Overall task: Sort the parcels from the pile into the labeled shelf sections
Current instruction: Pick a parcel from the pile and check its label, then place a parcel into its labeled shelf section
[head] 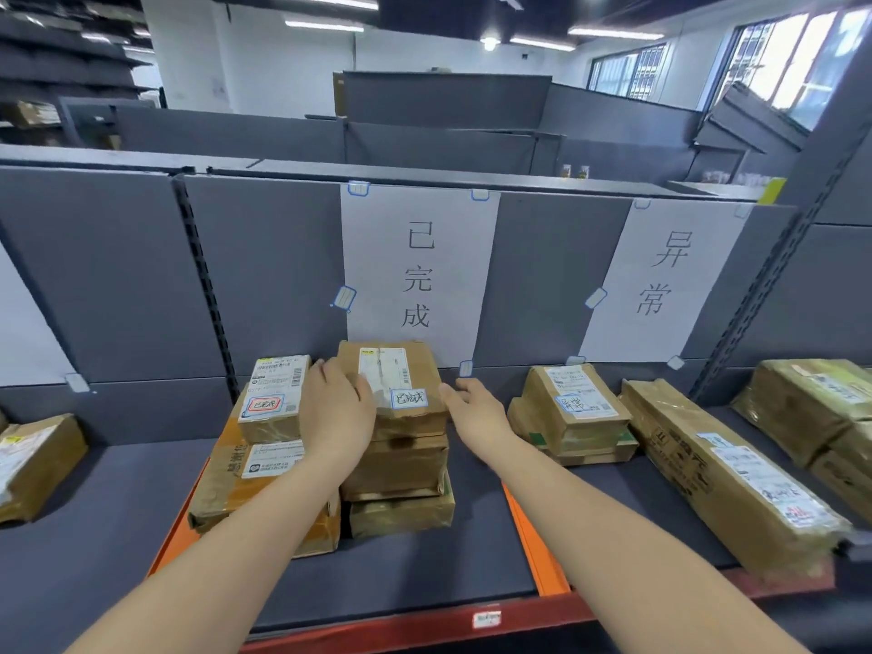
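Here, a brown parcel (394,384) tops a stack on the shelf (118,502), below the paper sign (420,276) reading 已完成. The left hand (337,408) lies flat against the parcel's left side, fingers straight and relaxed, gripping nothing. The right hand (476,408) hovers just beside its right edge, fingers loosely spread and released. Both forearms reach forward over the shelf.
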`<state>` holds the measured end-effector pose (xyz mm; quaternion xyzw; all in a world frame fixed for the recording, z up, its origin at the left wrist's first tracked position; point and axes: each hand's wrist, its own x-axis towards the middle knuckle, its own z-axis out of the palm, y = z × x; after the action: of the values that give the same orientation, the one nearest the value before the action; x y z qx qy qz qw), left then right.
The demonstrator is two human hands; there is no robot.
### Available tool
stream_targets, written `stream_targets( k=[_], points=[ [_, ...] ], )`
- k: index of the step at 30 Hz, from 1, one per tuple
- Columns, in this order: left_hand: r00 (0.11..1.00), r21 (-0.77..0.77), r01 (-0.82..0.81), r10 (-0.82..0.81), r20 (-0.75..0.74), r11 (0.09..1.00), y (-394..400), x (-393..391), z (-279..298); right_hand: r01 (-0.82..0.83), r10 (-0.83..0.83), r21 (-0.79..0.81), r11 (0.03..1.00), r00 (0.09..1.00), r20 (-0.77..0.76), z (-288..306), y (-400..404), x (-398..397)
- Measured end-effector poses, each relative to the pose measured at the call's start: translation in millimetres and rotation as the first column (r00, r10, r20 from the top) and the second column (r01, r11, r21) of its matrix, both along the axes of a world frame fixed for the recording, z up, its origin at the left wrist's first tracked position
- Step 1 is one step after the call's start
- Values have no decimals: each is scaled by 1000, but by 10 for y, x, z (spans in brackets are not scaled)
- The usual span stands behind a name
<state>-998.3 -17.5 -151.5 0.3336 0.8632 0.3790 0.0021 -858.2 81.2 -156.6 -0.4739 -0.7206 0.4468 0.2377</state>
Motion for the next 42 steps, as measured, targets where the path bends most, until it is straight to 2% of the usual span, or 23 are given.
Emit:
stream_targets(
  k=[2,4,9,14,19,28,36,42],
  points=[
    [988,-9,32,-33,-153,999,45,82,60,19,-19,32,999,1000,-6,21,14,146],
    [968,11,89,-84,-236,996,118,222,123,54,-53,61,997,999,-8,31,43,317],
    [933,78,315,-293,-210,946,319,771,174,135,-137,111,985,991,6,86,128,835],
    [895,115,433,-412,-170,894,513,1378,190,232,-237,169,958,972,7,161,261,1405],
    [871,127,488,-472,-140,863,705,1948,218,264,-269,179,948,963,4,228,353,2035],
    [841,96,538,-541,7,837,927,2994,129,323,-320,148,935,946,-43,174,489,3204],
    [798,102,600,-602,-18,793,1193,3902,90,363,-368,143,921,930,8,81,639,4302],
    [752,57,655,-658,43,753,1386,4606,7,404,-411,128,906,911,29,32,671,5004]
  ],
)
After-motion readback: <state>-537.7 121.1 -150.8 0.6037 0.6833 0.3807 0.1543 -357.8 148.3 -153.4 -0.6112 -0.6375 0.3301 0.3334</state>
